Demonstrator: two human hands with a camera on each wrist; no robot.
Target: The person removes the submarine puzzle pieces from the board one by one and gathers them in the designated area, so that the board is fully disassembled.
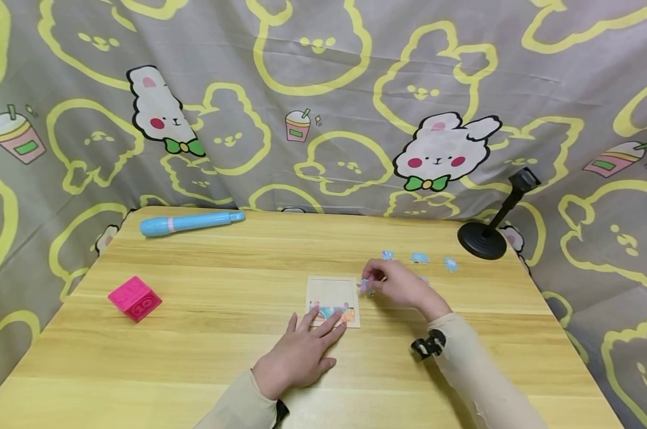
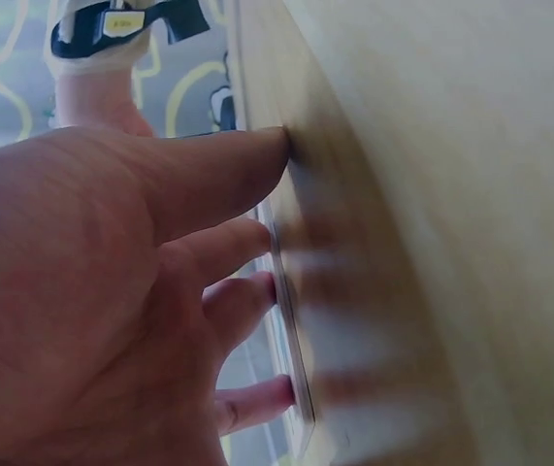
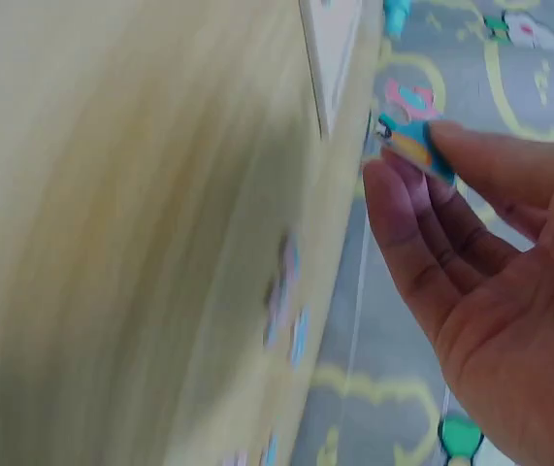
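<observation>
A square wooden puzzle board [image 1: 331, 288] lies near the middle of the table, with colourful pieces along its near edge. My left hand [image 1: 300, 351] rests on that near part, its fingers spread and fairly straight; in the left wrist view the fingertips [image 2: 278, 390] touch the board's edge. Just right of the board, my right hand [image 1: 398, 283] pinches a puzzle piece [image 3: 410, 141] between thumb and fingers, raised off the table. Several loose blue puzzle pieces [image 1: 419, 258] lie beyond and beside the right hand; one is partly hidden behind it.
At the back left lies a blue microphone-shaped object [image 1: 192, 223]. A pink cube [image 1: 135, 298] sits on the left side of the wooden table [image 1: 221, 357]. A black stand [image 1: 482, 240] with a round base is at the back right. A patterned curtain [image 1: 323, 107] hangs behind.
</observation>
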